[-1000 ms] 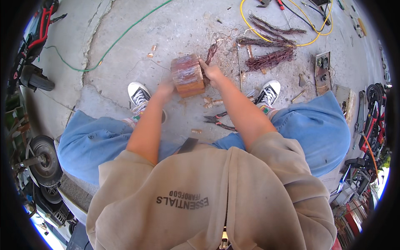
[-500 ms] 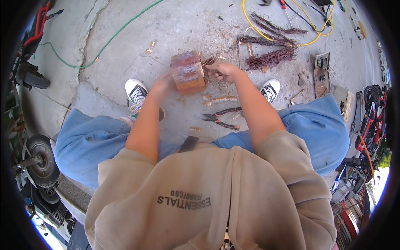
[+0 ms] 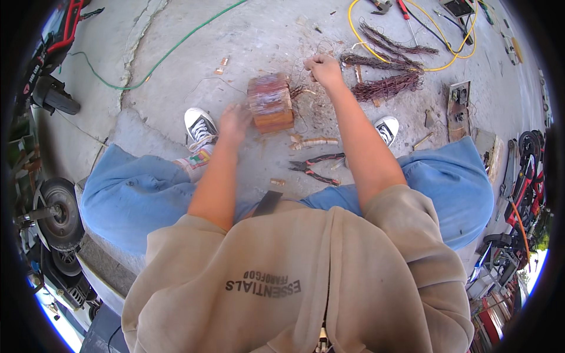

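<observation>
A chunky reddish-brown metal core with a worn, whitish-streaked top sits on the concrete between my feet. Thin dark wire ends stick out from its right side. My left hand is at the core's left side, smeared by motion, so its fingers do not read clearly. Beyond the core and to its right, my right hand is raised with its fingers closed; faint thin wire shows near them, but what they hold is too fine to make out. Red-and-black pliers lie nearer to me.
Bundles of dark reddish wire lie at the far right beside a yellow hose. A green hose crosses the floor at far left. A paper-like strip lies near the pliers. A rusty metal box stands at right.
My right hand has moved away from the core's wire ends, up and to the right. My left hand stays by the core's left side, still blurred.
</observation>
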Available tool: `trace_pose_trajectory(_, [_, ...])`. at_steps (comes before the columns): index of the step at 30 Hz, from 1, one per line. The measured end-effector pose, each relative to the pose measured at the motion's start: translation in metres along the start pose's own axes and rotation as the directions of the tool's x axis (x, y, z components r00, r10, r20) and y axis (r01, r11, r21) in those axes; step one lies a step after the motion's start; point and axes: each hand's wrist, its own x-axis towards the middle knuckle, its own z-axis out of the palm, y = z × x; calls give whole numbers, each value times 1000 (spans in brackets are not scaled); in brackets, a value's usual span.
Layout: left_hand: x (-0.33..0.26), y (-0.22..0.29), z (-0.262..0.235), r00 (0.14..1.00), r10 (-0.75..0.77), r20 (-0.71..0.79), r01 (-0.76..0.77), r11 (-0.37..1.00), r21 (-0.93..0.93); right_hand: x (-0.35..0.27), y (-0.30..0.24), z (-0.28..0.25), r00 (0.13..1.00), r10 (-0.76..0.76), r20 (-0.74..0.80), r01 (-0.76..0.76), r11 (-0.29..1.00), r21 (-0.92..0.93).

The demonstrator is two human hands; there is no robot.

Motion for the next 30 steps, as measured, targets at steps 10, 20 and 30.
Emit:
trace_pose_trajectory(10, [-26,118,-1,541,840,37,-593,351,724,-57,-125,22,828,-373,418,400,916,25])
trace_pose_trajectory(20, [-203,193,103,514,838,185,-858,508,81,-154,-208,56,719,-356,597,346,928,136])
trace_pose_trajectory(30, [-98,114,82,816,527,237,-544,560,626,-141,-337,-99,778,-614,133,396,645,654])
